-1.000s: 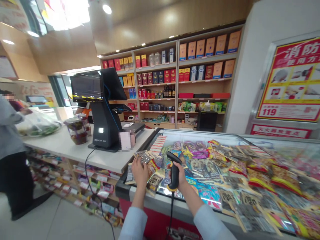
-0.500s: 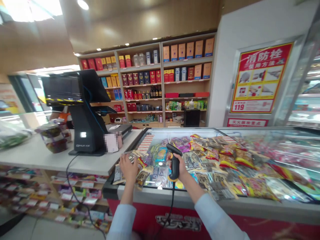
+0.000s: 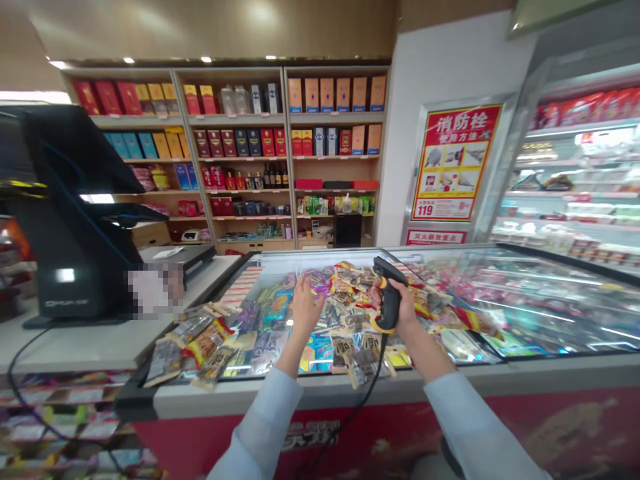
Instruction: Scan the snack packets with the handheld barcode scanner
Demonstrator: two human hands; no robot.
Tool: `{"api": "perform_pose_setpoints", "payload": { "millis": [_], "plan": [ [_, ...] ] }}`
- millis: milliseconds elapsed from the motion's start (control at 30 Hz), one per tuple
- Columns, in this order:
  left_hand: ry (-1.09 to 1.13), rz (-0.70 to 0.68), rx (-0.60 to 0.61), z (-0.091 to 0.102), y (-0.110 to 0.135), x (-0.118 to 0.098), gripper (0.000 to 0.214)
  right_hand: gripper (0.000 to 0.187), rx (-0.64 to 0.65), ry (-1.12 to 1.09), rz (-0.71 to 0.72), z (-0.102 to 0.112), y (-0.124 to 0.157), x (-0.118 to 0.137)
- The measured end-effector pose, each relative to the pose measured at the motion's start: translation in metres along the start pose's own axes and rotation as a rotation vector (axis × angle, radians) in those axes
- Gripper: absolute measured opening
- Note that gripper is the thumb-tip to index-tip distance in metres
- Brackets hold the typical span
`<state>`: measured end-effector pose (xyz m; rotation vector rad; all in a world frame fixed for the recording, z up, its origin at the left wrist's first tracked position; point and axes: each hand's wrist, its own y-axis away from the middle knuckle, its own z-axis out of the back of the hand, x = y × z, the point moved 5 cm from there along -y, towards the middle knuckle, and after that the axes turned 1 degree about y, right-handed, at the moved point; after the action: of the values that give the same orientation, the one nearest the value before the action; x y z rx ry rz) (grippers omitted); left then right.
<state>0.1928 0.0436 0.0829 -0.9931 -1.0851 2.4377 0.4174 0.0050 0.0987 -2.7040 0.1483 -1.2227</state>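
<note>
My right hand is wrapped round a black and yellow barcode scanner, held upright above the freezer's glass top. Its cord hangs down over the front edge. My left hand is open, fingers stretched forward, with nothing visible in it. It hovers over or near the snack packets beside the scanner. A pile of small snack packets lies on the left end of the glass. More packets lie below and between my hands, and a yellow and red packet is among those farther back.
A chest freezer with goods under its glass runs across the front. On the left counter stands a black checkout terminal. Shelves of boxes line the back wall. A red poster hangs at right, near a refrigerated display.
My left hand has left the packet pile at the left and moved right, nearer the scanner. My right hand still holds the scanner. The view has turned right.
</note>
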Motion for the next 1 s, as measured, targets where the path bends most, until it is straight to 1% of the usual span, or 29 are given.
{"api": "perform_pose_setpoints", "payload": {
  "millis": [67,133,200,267,333,433,500,633,833,900,1000],
  "plan": [
    [0.02,0.01,0.074,-0.025,-0.002,-0.008,0.052,0.021,0.005,0.023,0.005,0.021,-0.001,0.008],
    [0.012,0.007,0.18,-0.049,-0.004,-0.015,0.053,0.02,-0.002,0.055,0.004,0.043,-0.002,0.009],
    [-0.04,-0.014,0.321,-0.072,-0.003,-0.019,0.054,0.02,-0.028,0.091,-0.015,0.065,-0.004,0.004],
    [-0.123,-0.048,0.472,-0.091,0.0,-0.019,0.058,0.022,-0.08,0.121,-0.057,0.085,-0.005,-0.004],
    [-0.203,-0.104,0.59,-0.105,0.005,-0.016,0.062,0.025,-0.142,0.125,-0.101,0.099,-0.005,-0.012],
    [-0.284,-0.163,0.679,-0.116,0.012,-0.008,0.06,0.029,-0.189,0.1,-0.15,0.107,-0.004,-0.02],
    [-0.309,-0.163,0.675,-0.118,0.014,-0.003,0.057,0.029,-0.177,0.097,-0.184,0.106,-0.004,-0.024],
    [-0.344,-0.15,0.602,-0.121,0.014,0.0,0.053,0.026,-0.156,0.111,-0.257,0.105,-0.003,-0.029],
    [-0.427,-0.11,0.512,-0.127,0.014,-0.003,0.044,0.027,-0.16,0.121,-0.266,0.106,-0.003,-0.031],
    [-0.413,-0.113,0.479,-0.126,0.014,-0.004,0.039,0.028,-0.154,0.155,-0.272,0.104,-0.001,-0.031],
    [-0.366,-0.101,0.403,-0.118,0.012,-0.007,0.032,0.031,-0.126,0.21,-0.284,0.101,0.003,-0.03]
  ]
}}
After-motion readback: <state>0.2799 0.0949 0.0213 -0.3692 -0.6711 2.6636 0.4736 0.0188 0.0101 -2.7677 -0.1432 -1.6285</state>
